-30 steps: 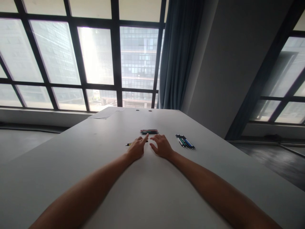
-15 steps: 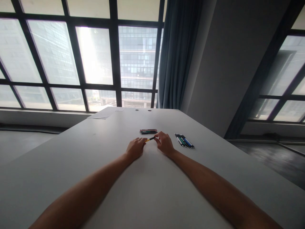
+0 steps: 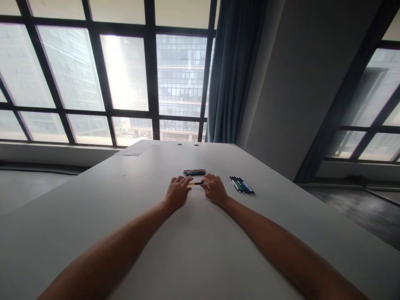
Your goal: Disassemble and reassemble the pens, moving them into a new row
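Observation:
A yellow and black pen [image 3: 195, 183] lies crosswise between my two hands, low over the tabletop or on it. My right hand [image 3: 215, 189] pinches its black end between thumb and fingers. At the yellow end is my left hand [image 3: 177, 192], thumb and fingers apart around the tip without a visible grip. Just beyond the hands, several pens [image 3: 194, 172] lie side by side in a row. To the right of my right hand rests a slanted group of pens [image 3: 242, 185] with white, green, blue and black parts.
The long white table [image 3: 200, 250] stretches toward the windows. Sheets of paper [image 3: 131, 151] lie at its far left edge, and two dark round spots [image 3: 196, 145] sit near the far end. A blue curtain [image 3: 229, 83] hangs behind.
The pen has turned from slightly tilted to level and sits a little lower. My left fingers have loosened and spread from the yellow end. Both pen groups have stayed put.

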